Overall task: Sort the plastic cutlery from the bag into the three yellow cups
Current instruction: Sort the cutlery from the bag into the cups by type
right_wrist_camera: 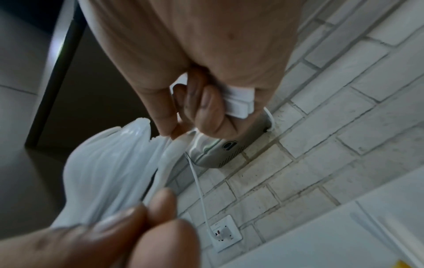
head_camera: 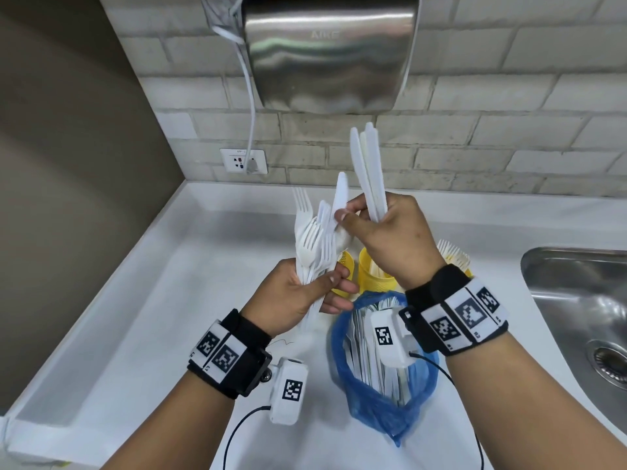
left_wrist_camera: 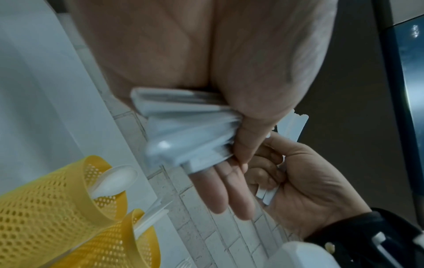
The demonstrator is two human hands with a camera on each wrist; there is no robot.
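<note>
Head view: mixed forks and spoons (head_camera: 314, 239) are gripped upright in the left hand (head_camera: 291, 296); sorted knives (head_camera: 368, 171) are clasped in the right hand (head_camera: 390, 235), whose fingertips pinch one further knife (head_camera: 340, 191) from the bundle, presumably to separate types. Yellow cups (head_camera: 373, 269) are partly hidden behind the hands; the blue bag (head_camera: 380, 412) lies on the surface (head_camera: 169, 317), contents indistinct.

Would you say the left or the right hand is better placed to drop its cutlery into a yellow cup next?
Probably the right hand. It grips a sorted bundle of knives almost directly above the middle yellow cup, while the left hand holds a mixed bunch of forks that appears to need separating.
</note>
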